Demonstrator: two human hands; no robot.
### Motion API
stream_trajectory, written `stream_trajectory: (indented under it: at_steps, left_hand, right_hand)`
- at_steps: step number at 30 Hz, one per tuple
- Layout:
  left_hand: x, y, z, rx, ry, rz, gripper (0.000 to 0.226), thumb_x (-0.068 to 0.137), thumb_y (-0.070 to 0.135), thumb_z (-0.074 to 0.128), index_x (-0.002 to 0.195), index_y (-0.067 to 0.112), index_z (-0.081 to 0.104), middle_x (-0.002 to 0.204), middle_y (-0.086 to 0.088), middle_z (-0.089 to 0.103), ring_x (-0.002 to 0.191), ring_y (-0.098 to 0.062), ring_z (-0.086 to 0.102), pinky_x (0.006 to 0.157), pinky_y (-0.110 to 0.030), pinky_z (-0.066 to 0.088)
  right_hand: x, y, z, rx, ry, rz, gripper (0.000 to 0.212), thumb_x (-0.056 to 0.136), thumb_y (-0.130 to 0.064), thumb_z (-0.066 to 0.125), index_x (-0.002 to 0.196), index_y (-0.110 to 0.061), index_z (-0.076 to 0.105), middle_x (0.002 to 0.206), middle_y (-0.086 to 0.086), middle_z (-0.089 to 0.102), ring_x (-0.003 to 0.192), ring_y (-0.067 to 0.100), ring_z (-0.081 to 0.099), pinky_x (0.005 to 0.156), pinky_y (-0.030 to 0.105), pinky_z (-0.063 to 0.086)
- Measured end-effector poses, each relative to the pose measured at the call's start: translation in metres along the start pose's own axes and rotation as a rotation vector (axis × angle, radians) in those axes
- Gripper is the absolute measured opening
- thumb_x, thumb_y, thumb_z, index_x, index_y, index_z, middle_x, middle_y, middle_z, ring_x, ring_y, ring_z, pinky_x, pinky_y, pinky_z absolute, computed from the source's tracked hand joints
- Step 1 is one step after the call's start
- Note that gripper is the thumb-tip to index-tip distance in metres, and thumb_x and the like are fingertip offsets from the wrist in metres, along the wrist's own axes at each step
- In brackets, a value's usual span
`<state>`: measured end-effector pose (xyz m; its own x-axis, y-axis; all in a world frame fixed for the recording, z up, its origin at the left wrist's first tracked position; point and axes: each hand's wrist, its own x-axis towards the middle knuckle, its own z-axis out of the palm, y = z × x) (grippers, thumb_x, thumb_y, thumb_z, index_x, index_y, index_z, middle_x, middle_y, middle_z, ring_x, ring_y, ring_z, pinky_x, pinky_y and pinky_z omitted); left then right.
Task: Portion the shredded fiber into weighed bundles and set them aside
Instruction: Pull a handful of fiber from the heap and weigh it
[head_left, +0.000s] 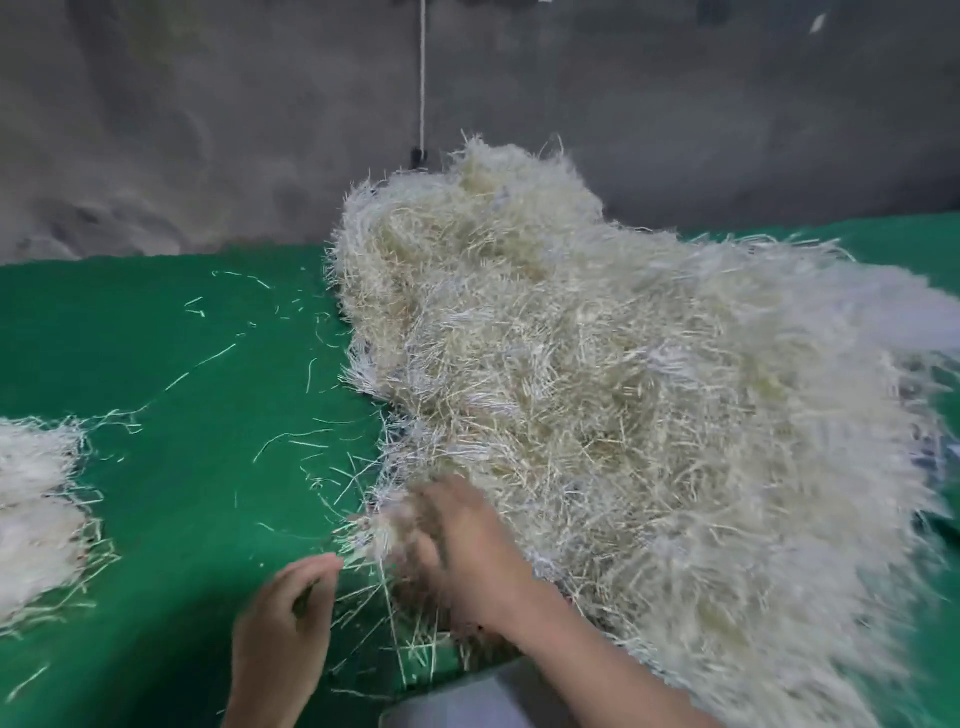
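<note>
Head view: the shredded fiber (623, 389) lies as one big pale heap on the right half of the green desk (182, 364), its long axis running from the far wall down toward the near right; the right hand (467, 561) is sunk into the heap's near-left edge, back of the hand up, fingers (431, 499) pointing left into a tuft (374, 535) that juts out beyond them; blur hides whether they close on it; the left hand (283, 629) hovers just left of that tuft, fingers loosely curled, nothing plainly held, fingertips among loose strands; so the tuft sits between the two hands, nearer the right; the portioned bundles (31, 519) lie well apart at the desk's left edge, the likely way to carry it.
</note>
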<state>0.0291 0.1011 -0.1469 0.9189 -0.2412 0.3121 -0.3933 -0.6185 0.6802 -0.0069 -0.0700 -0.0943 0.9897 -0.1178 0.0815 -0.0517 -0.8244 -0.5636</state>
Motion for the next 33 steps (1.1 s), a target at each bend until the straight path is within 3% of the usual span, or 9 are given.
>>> stream_trajectory:
  at_steps: [9, 15, 19, 21, 24, 27, 29, 31, 33]
  left_hand:
    - [0.008, 0.139, 0.060, -0.277, -0.118, -0.035, 0.021, 0.090, 0.006, 0.057, 0.101, 0.020, 0.068, 0.070, 0.009, 0.067, 0.051, -0.015, 0.056, 0.044, -0.038, 0.050]
    - [0.034, 0.220, 0.079, -0.457, -0.036, -0.119, 0.029, 0.090, 0.013, 0.056, 0.110, 0.034, 0.057, 0.097, 0.016, 0.061, 0.075, 0.005, 0.060, 0.056, -0.008, 0.048]
    - [0.046, 0.261, 0.088, -0.522, -0.032, -0.091, 0.057, 0.081, 0.013, 0.068, 0.130, 0.032, 0.045, 0.129, 0.012, 0.048, 0.112, -0.002, 0.050, 0.060, 0.006, 0.038]
    - [0.049, 0.270, 0.092, -0.483, -0.160, -0.066, 0.103, 0.065, 0.022, 0.080, 0.143, 0.048, 0.019, 0.148, 0.023, 0.020, 0.132, -0.002, 0.026, 0.089, -0.003, 0.039]
    - [0.054, 0.284, 0.095, -0.353, -0.288, -0.022, 0.143, 0.045, 0.033, 0.088, 0.130, 0.065, -0.022, 0.146, 0.036, -0.017, 0.137, 0.006, -0.007, 0.111, -0.028, 0.009]
    - [0.073, 0.306, 0.102, -0.391, -0.338, -0.026, 0.151, 0.047, 0.032, 0.090, 0.128, 0.056, -0.035, 0.155, 0.011, -0.010, 0.139, -0.004, 0.018, 0.109, -0.023, 0.026]
    - [0.087, 0.318, 0.105, -0.479, -0.378, -0.087, 0.118, 0.066, 0.016, 0.083, 0.150, 0.012, 0.000, 0.137, -0.023, 0.041, 0.096, -0.001, 0.061, 0.073, -0.009, 0.051]
    - [0.097, 0.322, 0.108, -0.589, -0.314, -0.137, 0.020, 0.085, -0.004, 0.059, 0.104, -0.001, 0.055, 0.084, -0.011, 0.056, 0.059, -0.003, 0.059, 0.048, -0.011, 0.047]
    - [0.107, 0.323, 0.111, -0.560, -0.200, -0.264, 0.025, 0.088, -0.007, 0.051, 0.072, 0.013, 0.053, 0.075, -0.005, 0.051, 0.061, -0.010, 0.052, 0.053, -0.016, 0.044]
  right_hand:
    - [-0.043, 0.077, -0.145, -0.239, 0.503, 0.018, 0.064, 0.086, -0.024, 0.064, 0.143, -0.025, 0.035, 0.153, 0.006, 0.022, 0.141, 0.024, 0.018, 0.117, 0.041, 0.010]
    - [-0.020, 0.134, -0.194, -0.289, 0.288, 0.224, 0.133, 0.066, -0.039, 0.081, 0.131, -0.054, -0.035, 0.143, -0.003, -0.042, 0.137, 0.030, -0.024, 0.108, 0.053, -0.005]
    - [-0.014, 0.152, -0.189, -0.219, 0.128, 0.252, 0.104, 0.075, 0.005, 0.065, 0.144, -0.047, 0.006, 0.155, 0.015, 0.004, 0.142, 0.036, 0.014, 0.108, 0.049, 0.031]
    - [-0.013, 0.157, -0.194, -0.169, 0.236, 0.135, 0.077, 0.079, 0.014, 0.052, 0.138, -0.032, 0.034, 0.139, 0.016, 0.039, 0.128, 0.032, 0.042, 0.102, 0.040, 0.043]
    - [-0.003, 0.139, -0.221, 0.019, 0.453, -0.081, 0.068, 0.081, 0.012, 0.053, 0.134, -0.028, 0.042, 0.136, 0.006, 0.048, 0.121, 0.019, 0.046, 0.103, 0.032, 0.040]
    - [0.004, 0.102, -0.251, 0.265, 0.412, -0.246, 0.077, 0.072, 0.011, 0.063, 0.135, -0.026, 0.038, 0.138, -0.001, 0.045, 0.123, 0.012, 0.043, 0.096, 0.012, 0.029]
    - [0.007, 0.086, -0.266, 0.334, 0.282, -0.308, 0.078, 0.072, 0.011, 0.065, 0.135, -0.026, 0.038, 0.137, -0.001, 0.046, 0.125, 0.015, 0.044, 0.094, 0.007, 0.031]
    - [0.008, 0.082, -0.279, 0.269, 0.111, -0.328, 0.079, 0.074, 0.004, 0.068, 0.139, -0.025, 0.034, 0.132, -0.003, 0.049, 0.119, 0.016, 0.050, 0.089, 0.008, 0.038]
    - [0.004, 0.089, -0.290, 0.145, 0.047, -0.306, 0.082, 0.076, -0.009, 0.073, 0.143, -0.026, 0.030, 0.137, -0.004, 0.047, 0.110, 0.007, 0.051, 0.092, 0.019, 0.041]
